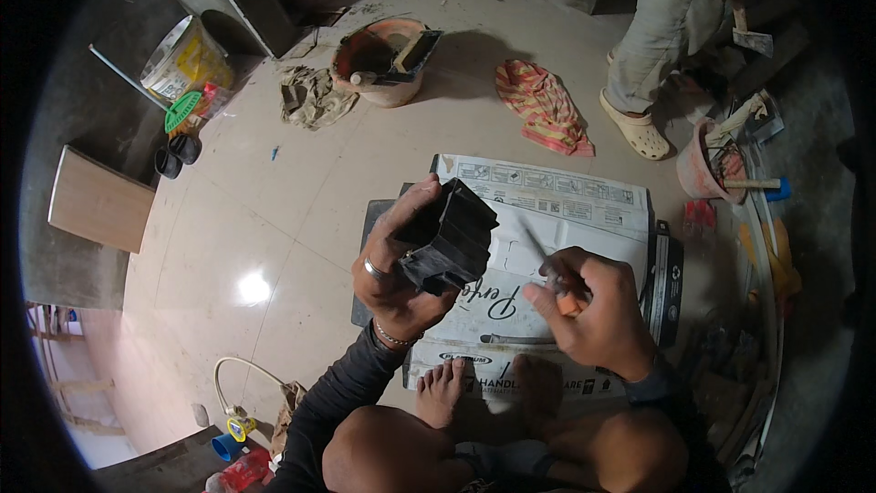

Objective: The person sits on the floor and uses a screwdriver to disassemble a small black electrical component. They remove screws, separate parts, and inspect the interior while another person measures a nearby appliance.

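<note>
A black, angular box-like part (pixel 453 239) with a hollow side is gripped in my left hand (pixel 388 288), held up above a flattened white cardboard box (pixel 584 210). My fingers wrap round its left side and underside. To the right, my right hand (pixel 602 310) is closed round a screwdriver (pixel 550 265) with an orange handle. Its thin shaft points up and to the left, apart from the black part. The tip is hard to make out against the white cardboard.
My bare feet (pixel 442 393) rest at the cardboard's near edge. Ahead are a mortar tub (pixel 388 96), a grey rag (pixel 315 99) and a striped cloth (pixel 545 110). Another person in pale clogs (pixel 636 125) stands at the far right with a hammer-like tool (pixel 752 40), near a pinkish bucket (pixel 701 164).
</note>
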A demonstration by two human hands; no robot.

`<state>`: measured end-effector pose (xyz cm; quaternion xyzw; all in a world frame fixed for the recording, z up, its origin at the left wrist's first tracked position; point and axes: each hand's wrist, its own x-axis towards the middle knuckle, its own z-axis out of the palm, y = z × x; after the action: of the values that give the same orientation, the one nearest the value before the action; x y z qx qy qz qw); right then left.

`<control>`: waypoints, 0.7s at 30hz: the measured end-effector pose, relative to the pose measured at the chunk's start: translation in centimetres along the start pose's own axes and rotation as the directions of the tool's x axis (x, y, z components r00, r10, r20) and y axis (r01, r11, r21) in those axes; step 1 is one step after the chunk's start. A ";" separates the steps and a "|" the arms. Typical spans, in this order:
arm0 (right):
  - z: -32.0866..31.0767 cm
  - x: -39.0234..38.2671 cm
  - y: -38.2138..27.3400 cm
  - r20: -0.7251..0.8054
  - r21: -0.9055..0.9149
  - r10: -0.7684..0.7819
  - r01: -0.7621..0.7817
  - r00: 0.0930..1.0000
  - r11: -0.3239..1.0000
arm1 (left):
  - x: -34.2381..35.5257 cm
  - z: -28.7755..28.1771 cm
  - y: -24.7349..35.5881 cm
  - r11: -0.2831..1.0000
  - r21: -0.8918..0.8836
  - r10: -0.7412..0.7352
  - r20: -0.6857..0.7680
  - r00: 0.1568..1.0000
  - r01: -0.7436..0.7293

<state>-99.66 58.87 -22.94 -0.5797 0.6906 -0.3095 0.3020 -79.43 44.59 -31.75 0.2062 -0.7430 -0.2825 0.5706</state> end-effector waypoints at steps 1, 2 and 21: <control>0.1 0.3 0.2 0.023 0.273 0.061 -0.065 0.998 0.960 | -0.1 0.1 0.0 0.995 -0.095 0.024 0.012 1.000 -0.023; 0.4 0.9 0.6 0.018 0.531 0.081 -0.078 0.997 0.844 | -0.2 0.3 0.0 0.980 -0.198 0.026 0.017 1.000 -0.022; 0.7 2.4 6.2 0.000 0.967 0.117 -0.029 0.993 0.252 | 0.3 3.0 5.1 0.929 -0.156 -0.027 0.877 0.480 0.337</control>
<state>-103.28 57.28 -28.37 -0.2309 0.3951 -0.6725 0.5817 -82.35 48.83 -28.80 0.0247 -0.8470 -0.5185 0.1141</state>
